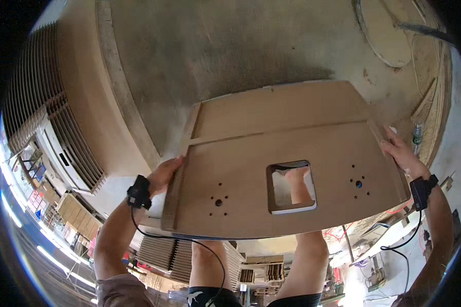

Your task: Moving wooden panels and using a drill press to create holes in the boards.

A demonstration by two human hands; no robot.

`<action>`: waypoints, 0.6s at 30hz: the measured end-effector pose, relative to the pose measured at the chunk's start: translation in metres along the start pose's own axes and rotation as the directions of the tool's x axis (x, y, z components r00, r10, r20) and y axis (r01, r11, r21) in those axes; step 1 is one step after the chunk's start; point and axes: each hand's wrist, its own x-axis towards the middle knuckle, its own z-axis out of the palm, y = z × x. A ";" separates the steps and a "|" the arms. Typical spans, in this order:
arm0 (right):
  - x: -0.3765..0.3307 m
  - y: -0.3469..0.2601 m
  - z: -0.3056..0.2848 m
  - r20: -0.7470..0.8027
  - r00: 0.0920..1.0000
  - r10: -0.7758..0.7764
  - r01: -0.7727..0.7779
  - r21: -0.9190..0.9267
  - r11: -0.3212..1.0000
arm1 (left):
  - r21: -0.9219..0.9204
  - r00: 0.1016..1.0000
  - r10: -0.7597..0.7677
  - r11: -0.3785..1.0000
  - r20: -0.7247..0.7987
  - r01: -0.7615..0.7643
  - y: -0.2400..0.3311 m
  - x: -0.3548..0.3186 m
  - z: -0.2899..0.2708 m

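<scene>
A wide brown board (241,163) is held up before me, over my legs. It has a rounded rectangular cutout right of its middle, a cluster of small holes on either side, and a raised strip along its left and right edges. My left hand (164,175) is closed round the left edge, its fingers partly hidden beneath. At the right edge, my right hand (402,153) grips the board too. Beyond a straight seam lies a similar brown panel (276,107); whether it is a separate piece I cannot tell. Through the cutout show part of my leg and foot.
Grey concrete floor (230,46) stretches beyond the board. Tall stacks of thin panels (36,82) stand at the left. A clear bottle (418,133) and a hose (366,30) lie at the right. Black bands with cables (140,192) sit on my wrists.
</scene>
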 end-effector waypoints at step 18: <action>-0.036 -0.065 0.011 -0.104 0.923 -0.372 0.325 0.727 0.605 | -0.068 0.513 0.858 0.514 0.034 -0.855 -0.020 -0.027 -0.044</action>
